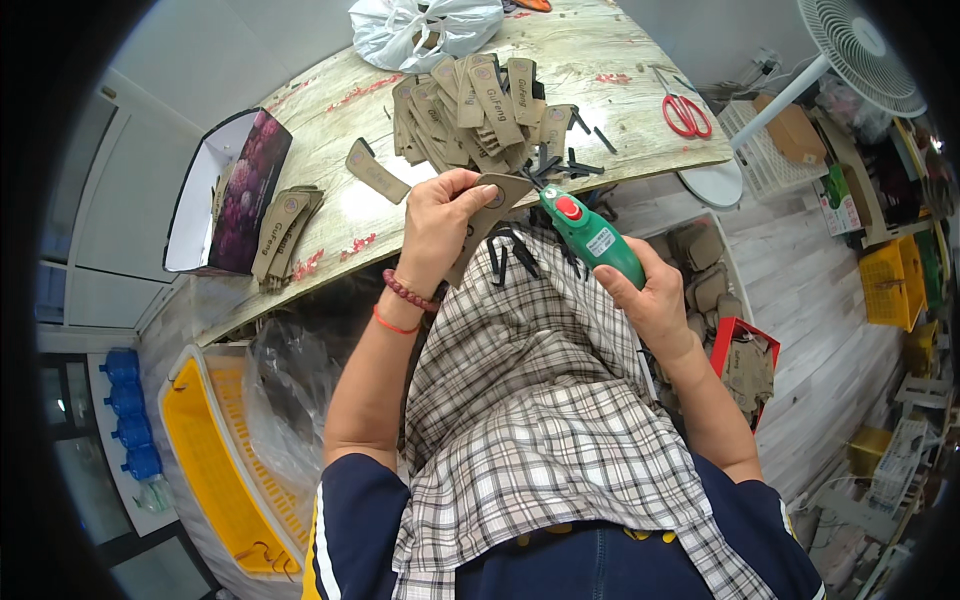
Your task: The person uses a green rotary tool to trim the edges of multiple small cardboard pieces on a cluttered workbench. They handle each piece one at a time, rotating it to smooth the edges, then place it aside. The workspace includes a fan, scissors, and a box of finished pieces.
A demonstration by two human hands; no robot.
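Observation:
Between my left hand's (443,215) thumb and fingers is a tan fabric strap piece (497,200) with dark lettering and a small round emblem, held just past the table's front edge. My right hand (652,300) wraps round a green handheld electric tool (597,237) with a red button. Its dark tip is close to the right end of the strap piece; I cannot tell whether they touch. Short black strips (518,252) lie on the checked apron (540,370) over my lap. More black strips (572,166) are on the table beyond the tool.
On the wooden table (350,120) sit a pile of tan strap pieces (465,110), a flower-patterned box (255,190), a white plastic bag (425,35) and red-handled scissors (686,115). Left below stands a yellow basket (215,470). A red box (745,355) of tan pieces is at right.

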